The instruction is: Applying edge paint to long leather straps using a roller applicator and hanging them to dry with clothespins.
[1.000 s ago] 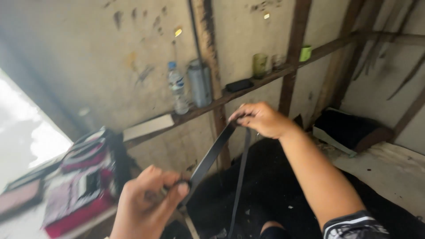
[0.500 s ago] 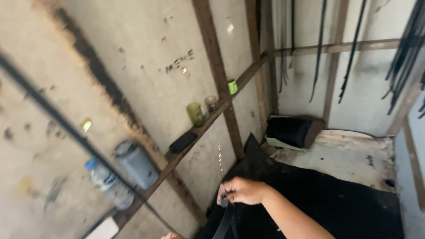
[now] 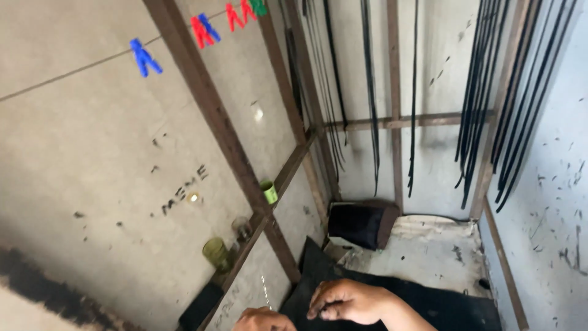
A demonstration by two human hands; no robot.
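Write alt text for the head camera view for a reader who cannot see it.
At the bottom edge, the person's right hand is curled with fingertips pinched, beside the left hand, above a black sheet. Long black strips hang on the back wall. A green glass and small green cup stand on a wooden rail.

Coloured pegs [image 3: 202,30] hang on a line across the wall. Three cups, one bright green [image 3: 268,192], one clear [image 3: 241,228], one olive [image 3: 215,253], stand on a wooden rail [image 3: 288,175]. Black strips [image 3: 484,110] hang in the corner above a dark box [image 3: 361,225].
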